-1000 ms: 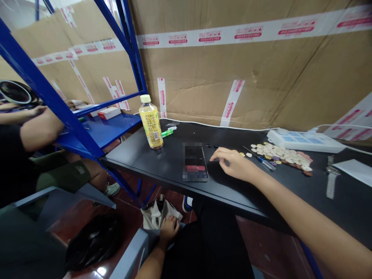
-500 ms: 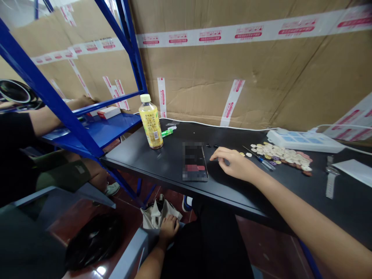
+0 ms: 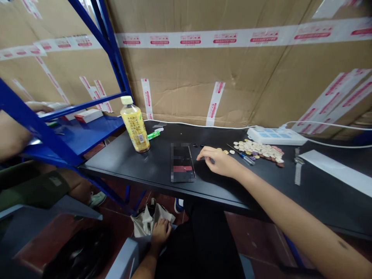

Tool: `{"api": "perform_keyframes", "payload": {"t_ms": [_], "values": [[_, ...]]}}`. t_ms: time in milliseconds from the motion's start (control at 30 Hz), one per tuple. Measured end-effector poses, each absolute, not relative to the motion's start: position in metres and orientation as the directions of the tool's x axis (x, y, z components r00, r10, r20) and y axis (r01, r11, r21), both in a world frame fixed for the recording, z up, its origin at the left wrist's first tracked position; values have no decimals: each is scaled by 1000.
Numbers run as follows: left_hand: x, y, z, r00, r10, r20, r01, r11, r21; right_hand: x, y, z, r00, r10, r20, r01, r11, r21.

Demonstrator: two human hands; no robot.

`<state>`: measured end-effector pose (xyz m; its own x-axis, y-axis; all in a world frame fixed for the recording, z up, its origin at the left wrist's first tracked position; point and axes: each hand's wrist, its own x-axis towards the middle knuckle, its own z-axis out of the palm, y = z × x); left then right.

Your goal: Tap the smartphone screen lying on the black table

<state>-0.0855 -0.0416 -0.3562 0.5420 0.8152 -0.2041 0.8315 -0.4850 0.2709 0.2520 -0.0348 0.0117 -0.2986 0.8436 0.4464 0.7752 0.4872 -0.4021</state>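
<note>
My right hand (image 3: 217,160) hovers low over the black desk (image 3: 154,170), just right of a phone (image 3: 183,162) whose screen is blurred out. Its fingers are loosely bent and apart, with nothing between them. Below the desk, my left hand (image 3: 161,231) rests by my thigh at the chair's armrest, fingers relaxed and lightly curved, holding nothing that I can see. Beside it is a pale cloth bag (image 3: 142,223). Beyond the right hand lie a pile of buttons (image 3: 258,149), mostly cream-coloured, and a small blue-handled screwdriver (image 3: 244,156).
A yellow drink bottle (image 3: 135,128) stands at the desk's left, by a green packet (image 3: 153,135). A white power strip (image 3: 276,136), a wristwatch (image 3: 298,170) and white paper (image 3: 340,170) are on the right. Another person's arm (image 3: 13,133) is beyond the blue frame (image 3: 55,139).
The whole view has swung to the right, so things appear farther left. My right hand stays beside the phone in nearly the same pose; my left hand still rests below the desk.
</note>
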Motion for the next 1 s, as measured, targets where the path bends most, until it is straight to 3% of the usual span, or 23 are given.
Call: {"api": "perform_keyframes", "payload": {"t_ms": [467,633,867,1000], "values": [[-85,-45,-356,524,832,-183,840,-468,274,241,-37,17,-309,832,460,758,508,-410],[-86,-45,-356,532,825,-192,835,-473,281,229,-38,22,-343,857,384,817,474,-328],[-85,-46,-352,529,826,-195,836,-467,290,224,-39,21,-319,890,327,847,422,-323],[-84,-46,-350,529,825,-198,834,-463,299,226,-39,22,-286,872,398,832,432,-348]]}}
